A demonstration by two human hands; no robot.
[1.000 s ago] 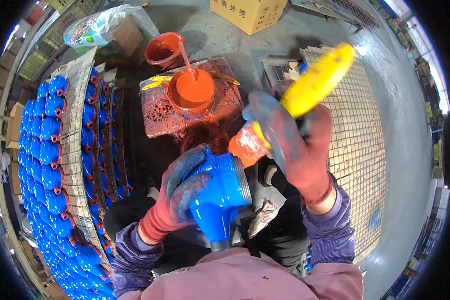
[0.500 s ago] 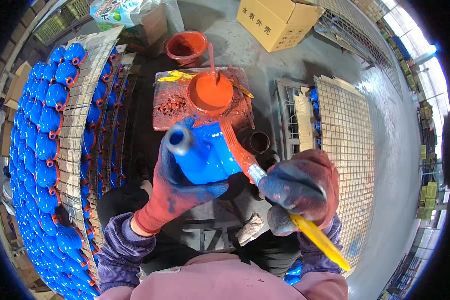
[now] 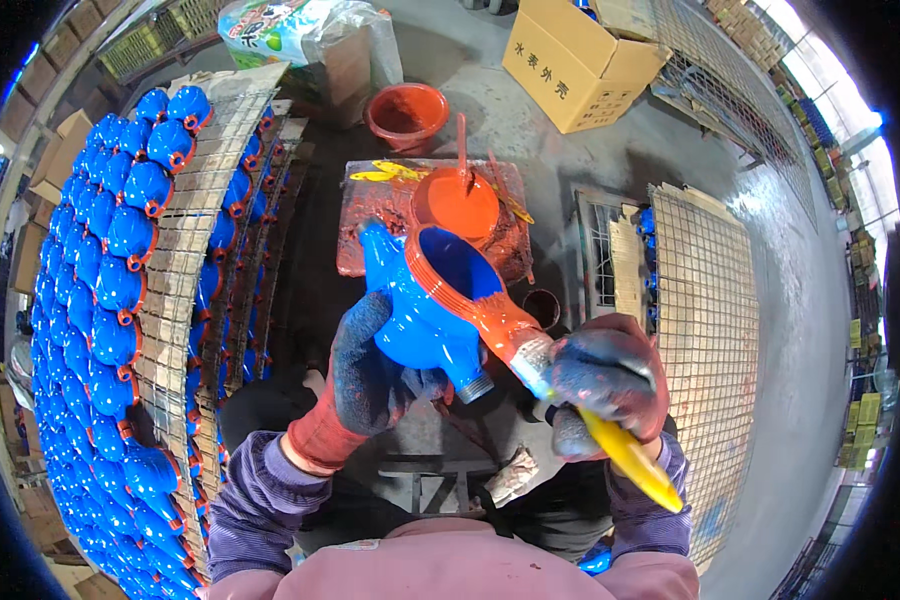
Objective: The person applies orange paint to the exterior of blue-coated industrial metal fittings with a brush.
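A glossy blue water meter housing (image 3: 410,325) is tilted up in front of me, its wide round mouth facing away and to the right. My left hand (image 3: 362,365), in a red and dark-stained glove, grips it from below and the left. My right hand (image 3: 615,375), gloved alike, is closed round a paintbrush (image 3: 638,468) with a yellow handle and a metal ferrule. The brush's orange-red bristles touch the right side of the mouth's rim, which is orange-red along its visible threaded edge. Beyond the housing, a round container of orange-red paint (image 3: 460,210) holds an upright stick.
The paint stands on a stained board (image 3: 353,262) with yellow-handled brushes (image 3: 395,170). Behind is a red basin (image 3: 407,90). Stacked racks of blue housings (image 3: 95,340) fill the left. A wire-mesh rack (image 3: 710,300) stands right, a cardboard box (image 3: 560,75) at the back.
My left hand has turned the housing, so its wide mouth now shows and a threaded pipe end points toward me. The bristles have shifted along the rim to its right side.
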